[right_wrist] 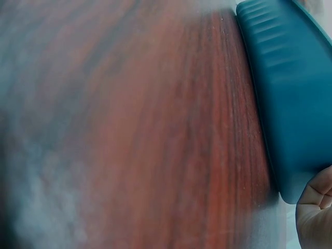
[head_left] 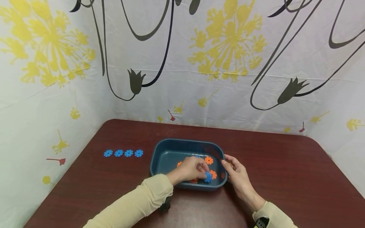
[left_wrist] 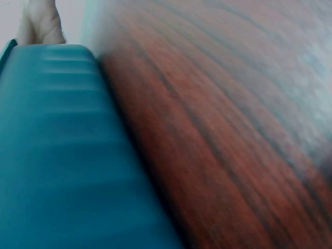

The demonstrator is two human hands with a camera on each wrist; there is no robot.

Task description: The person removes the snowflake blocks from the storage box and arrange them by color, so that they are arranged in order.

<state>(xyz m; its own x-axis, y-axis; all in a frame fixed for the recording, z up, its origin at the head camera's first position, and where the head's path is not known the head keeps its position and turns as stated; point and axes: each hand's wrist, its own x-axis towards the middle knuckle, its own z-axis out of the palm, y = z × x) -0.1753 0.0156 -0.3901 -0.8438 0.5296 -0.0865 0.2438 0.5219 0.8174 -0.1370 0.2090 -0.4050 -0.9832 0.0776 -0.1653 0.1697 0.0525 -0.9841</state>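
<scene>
A dark teal plastic tray (head_left: 168,160) stands on the table, with several orange notched discs (head_left: 209,160) inside. My left hand (head_left: 188,169) reaches over its front rim and pinches a blue notched disc (head_left: 208,178) between thumb and fingers, above the right part of the tray. Another blue disc (head_left: 197,156) shows partly behind that hand. At the tray's right end, my right hand (head_left: 239,177) grips the rim, thumb near the top edge. The right wrist view has part of this hand (right_wrist: 315,215) against the tray's outer wall (right_wrist: 290,88).
Several blue notched discs (head_left: 118,153) lie in a row on the table left of the tray. The dark red wooden table (head_left: 285,164) extends to both sides. A patterned white cloth (head_left: 171,53) hangs behind and beside it.
</scene>
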